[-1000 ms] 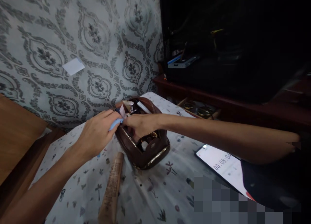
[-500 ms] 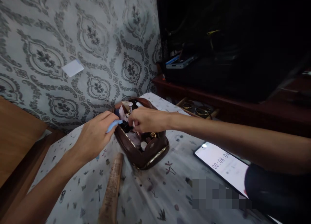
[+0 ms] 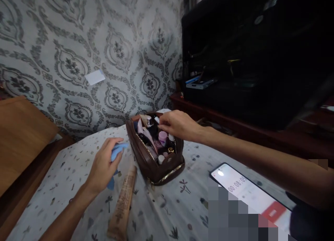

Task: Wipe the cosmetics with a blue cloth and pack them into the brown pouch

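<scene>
A brown zip bag (image 3: 146,164) stands unzipped on the patterned cloth, full of small toiletries. Inside are a purple-lidded container (image 3: 162,138), a silver-capped bottle (image 3: 149,122) and a pink packet (image 3: 148,135). My right hand (image 3: 177,124) is at the bag's far right rim, fingers curled together; what they grip is hidden. Close to its fingertips a white piece (image 3: 157,119) pokes up. Left of the bag, my left hand (image 3: 105,161) is closed round a light blue cloth (image 3: 118,150), part of which hangs below the palm. A beige tube (image 3: 124,202) lies near it.
A phone (image 3: 242,188) with a running timer lies at the right. Behind stands a large black screen (image 3: 247,60) on a dark red cabinet (image 3: 177,101). A wooden panel (image 3: 23,133) is at the left; patterned wallpaper (image 3: 117,49) covers the wall behind the bag.
My right hand has come out of the bag's middle toward its far right rim, uncovering the purple-lidded container. My left hand has drawn back from the bag with the blue cloth. The view has shifted.
</scene>
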`<state>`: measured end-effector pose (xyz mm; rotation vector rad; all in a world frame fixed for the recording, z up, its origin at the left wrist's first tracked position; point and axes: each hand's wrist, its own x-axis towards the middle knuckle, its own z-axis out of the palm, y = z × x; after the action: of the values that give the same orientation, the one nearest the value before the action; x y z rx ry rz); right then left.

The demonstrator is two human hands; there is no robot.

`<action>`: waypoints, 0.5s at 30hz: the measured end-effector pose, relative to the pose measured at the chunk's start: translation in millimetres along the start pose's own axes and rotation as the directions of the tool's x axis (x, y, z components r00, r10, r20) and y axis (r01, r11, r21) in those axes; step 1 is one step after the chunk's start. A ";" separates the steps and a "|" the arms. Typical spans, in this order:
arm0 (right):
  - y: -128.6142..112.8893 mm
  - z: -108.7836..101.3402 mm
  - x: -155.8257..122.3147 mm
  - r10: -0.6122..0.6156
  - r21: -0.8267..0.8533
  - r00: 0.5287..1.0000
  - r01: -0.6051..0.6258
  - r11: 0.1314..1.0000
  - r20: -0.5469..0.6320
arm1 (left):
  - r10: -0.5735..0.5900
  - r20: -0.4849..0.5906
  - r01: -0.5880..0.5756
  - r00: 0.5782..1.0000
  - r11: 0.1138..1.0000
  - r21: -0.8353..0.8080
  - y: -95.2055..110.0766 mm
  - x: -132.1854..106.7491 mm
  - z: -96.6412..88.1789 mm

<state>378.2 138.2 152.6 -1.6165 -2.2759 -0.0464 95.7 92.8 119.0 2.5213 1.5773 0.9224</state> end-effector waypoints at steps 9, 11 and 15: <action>-29.1 16.7 18.5 -0.090 -0.210 0.986 0.119 0.970 0.141 | -0.105 0.186 0.138 0.977 0.974 -0.177 -16.4 -79.8 33.3; -35.7 22.7 25.9 -0.083 -0.228 0.980 0.124 0.966 0.179 | -0.137 0.161 0.169 0.977 0.964 -0.205 -21.5 -87.0 36.4; -40.5 33.0 38.0 -0.033 -0.263 0.982 0.082 0.961 0.185 | -0.174 0.097 0.194 0.980 0.942 -0.274 -36.1 -98.8 42.0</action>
<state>321.3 166.0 140.0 -1.7476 -2.5474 -0.2450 56.3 40.2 26.7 2.1499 1.5065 0.9447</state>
